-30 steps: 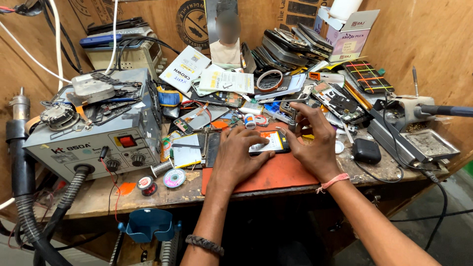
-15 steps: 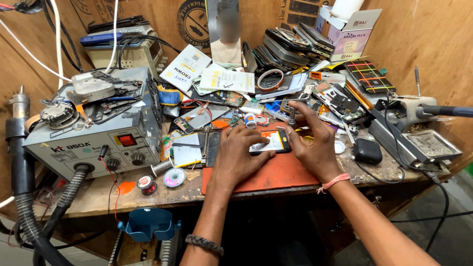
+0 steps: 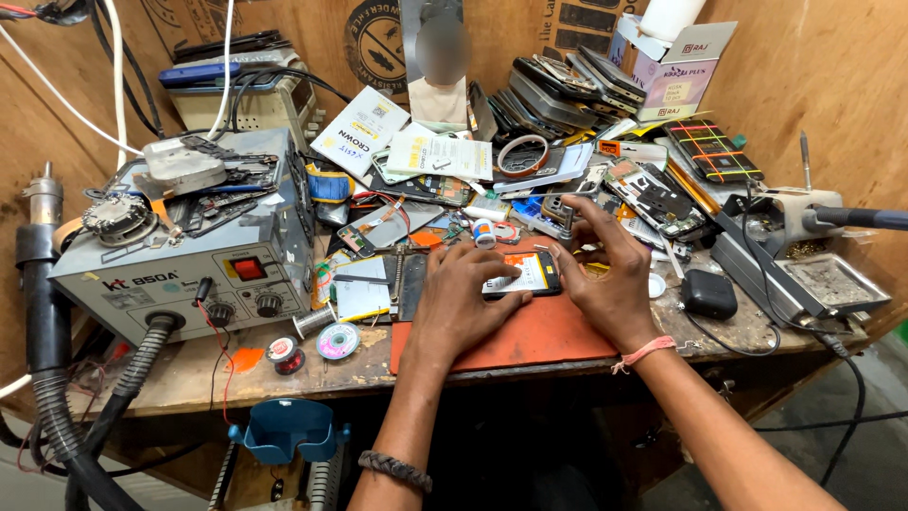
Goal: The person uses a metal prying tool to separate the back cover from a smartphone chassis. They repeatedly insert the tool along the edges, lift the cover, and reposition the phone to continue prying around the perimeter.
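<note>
In the head view, much of the opened phone is covered: its left end is hidden under the fingers of the left hand, and its right end is masked by the thumb side of the right hand. Only the middle, a pale panel with an orange mark, can be made out. The phone is laid flat on the orange mat at the centre of the bench, its long axis running from 9 o'clock to 3 o'clock, tilted slightly up at the right. Which end is the top cannot be told.

The phone is pressed down by the spread left fingers rather than clasped; the right hand is arched at its 3 o'clock end with fingers curled, and whether anything is pinched there cannot be told. A grey rework station is seen at 9 o'clock, its hose cut off by the lower edge. Small solder spools lie at 8 o'clock. A black earbud case rests at 3 o'clock.
</note>
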